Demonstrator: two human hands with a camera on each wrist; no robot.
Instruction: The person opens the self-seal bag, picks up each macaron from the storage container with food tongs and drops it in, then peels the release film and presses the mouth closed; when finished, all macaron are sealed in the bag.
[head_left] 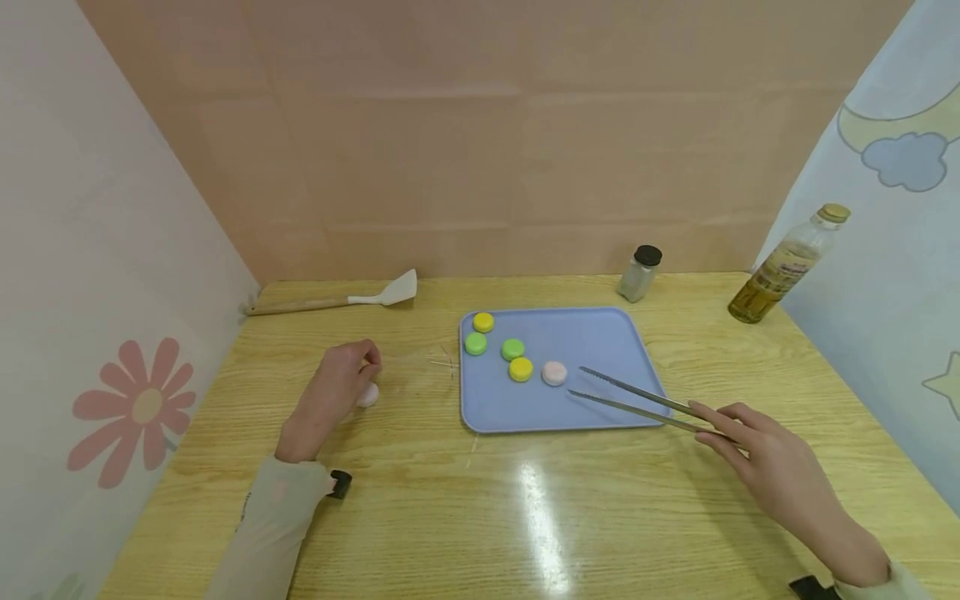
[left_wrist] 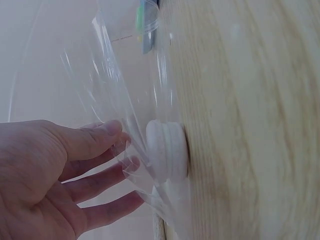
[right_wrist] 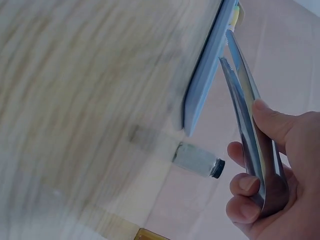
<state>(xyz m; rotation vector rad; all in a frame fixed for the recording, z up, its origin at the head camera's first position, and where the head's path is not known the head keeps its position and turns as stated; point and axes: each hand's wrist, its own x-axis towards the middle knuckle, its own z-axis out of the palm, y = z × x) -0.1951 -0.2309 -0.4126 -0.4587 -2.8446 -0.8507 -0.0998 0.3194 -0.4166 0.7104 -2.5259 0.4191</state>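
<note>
My left hand [head_left: 333,387] pinches the edge of a clear plastic bag [left_wrist: 112,65] between thumb and fingers, left of the blue tray [head_left: 480,423]. A white macaron [left_wrist: 167,150] sits in or behind the film, right beside the fingertips. My right hand [head_left: 780,458] holds metal tongs [right_wrist: 250,115], thumb on one arm and fingers on the other. Their tips are spread apart over the tray, just right of a pale pink macaron [head_left: 554,373]. Two yellow macarons [head_left: 521,369] and two green macarons [head_left: 513,349] lie in the tray's left half.
Along the back left lies a white spatula [head_left: 397,288] with a wooden handle. Behind the tray's right corner stands a small glass jar [head_left: 637,279] with a black lid. An oil bottle [head_left: 783,267] stands farther right, near the side wall.
</note>
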